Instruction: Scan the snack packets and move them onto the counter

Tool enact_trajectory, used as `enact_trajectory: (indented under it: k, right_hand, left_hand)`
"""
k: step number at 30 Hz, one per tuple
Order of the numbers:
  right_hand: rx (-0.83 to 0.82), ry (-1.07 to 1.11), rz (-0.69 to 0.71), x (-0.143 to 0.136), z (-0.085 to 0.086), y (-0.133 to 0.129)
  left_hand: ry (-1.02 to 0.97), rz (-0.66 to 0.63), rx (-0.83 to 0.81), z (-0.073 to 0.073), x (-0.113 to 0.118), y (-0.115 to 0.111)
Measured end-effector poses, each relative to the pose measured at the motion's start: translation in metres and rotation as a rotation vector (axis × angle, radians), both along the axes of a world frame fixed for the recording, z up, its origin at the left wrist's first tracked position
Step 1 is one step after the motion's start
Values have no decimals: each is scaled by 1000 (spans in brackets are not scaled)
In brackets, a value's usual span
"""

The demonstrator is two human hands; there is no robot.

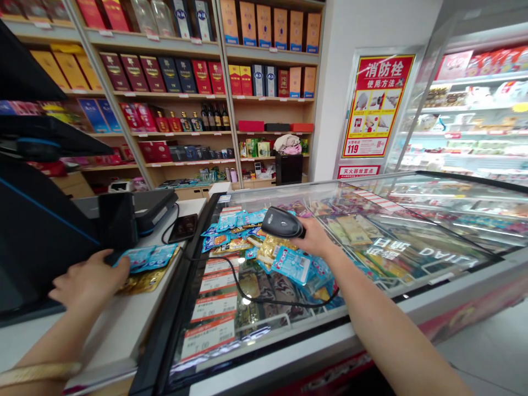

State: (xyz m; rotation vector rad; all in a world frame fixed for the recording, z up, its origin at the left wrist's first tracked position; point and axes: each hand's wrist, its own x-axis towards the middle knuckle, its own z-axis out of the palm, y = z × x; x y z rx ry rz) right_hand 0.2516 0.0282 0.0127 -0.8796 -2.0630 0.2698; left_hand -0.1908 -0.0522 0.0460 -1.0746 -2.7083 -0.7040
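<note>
A: Where do we find the scanner (281, 222)?
B: Over the heap (292, 265) of blue and gold packets on the freezer (289, 355), at the end of our right hand (314, 237). The gap between scanner and heap we cannot judge.

A: Which hand is nearer to it?
B: The right: our fingers are closed around its handle. Our left hand (88, 278) is well apart, across the freezer's dark edge, over the counter (136, 316).

A: Which way does the scanner point?
B: Its long axis runs crosswise, from the handle at our right to the broad head at our left. The head is thus turned to the left hand's side, a little away from us.

A: What does the left hand do?
B: Its thumb touches the near end of some blue packets (152, 257); whether the fingers grip them or only steady them, we cannot tell. These lie to the right of that hand, long axis crosswise, their free ends toward the freezer. A gold packet (146, 281) shows beneath.

A: And farther out?
B: A black cord (264, 300) loops over the glass between us and the heap. A phone (183, 226) lies on the counter, beyond the blue packets and just beside the freezer. Price tags (214, 308) line the freezer's left end; shelves (210, 96) of boxes stand behind.
</note>
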Motion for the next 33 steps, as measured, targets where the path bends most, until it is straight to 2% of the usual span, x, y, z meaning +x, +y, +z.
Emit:
enact_trajectory:
  k: [3, 7, 9, 12, 15, 17, 19, 21, 26, 29, 33]
  right_hand:
    - [23, 24, -21, 0, 0, 1]
    - [64, 67, -46, 2, -1, 4]
    - [70, 65, -74, 4, -1, 6]
    - [75, 64, -137, 9, -1, 9]
    - [81, 72, -200, 14, -1, 12]
    - [75, 81, -238, 17, -2, 14]
    - [73, 97, -250, 19, -2, 16]
    - [75, 111, -240, 20, -2, 16]
    - [75, 117, -223, 20, -1, 15]
    - [91, 111, -235, 20, 0, 14]
    - [115, 126, -249, 20, 0, 14]
  left_hand:
    - [-33, 24, 43, 14, 32, -2]
    - [-22, -139, 229, 24, 72, 10]
    - [-36, -343, 321, 20, 94, 21]
    - [-109, -751, 396, 5, 139, 33]
    - [-89, -1137, 337, -14, 190, 36]
    - [-16, -1302, 228, -26, 219, 34]
    - [66, -1352, 129, -34, 239, 33]
    - [122, -1349, 63, -40, 249, 32]
    - [102, -1344, 46, -50, 252, 33]
    - [-11, -1359, 92, -49, 249, 29]
    - [-336, -1385, 38, -39, 240, 25]
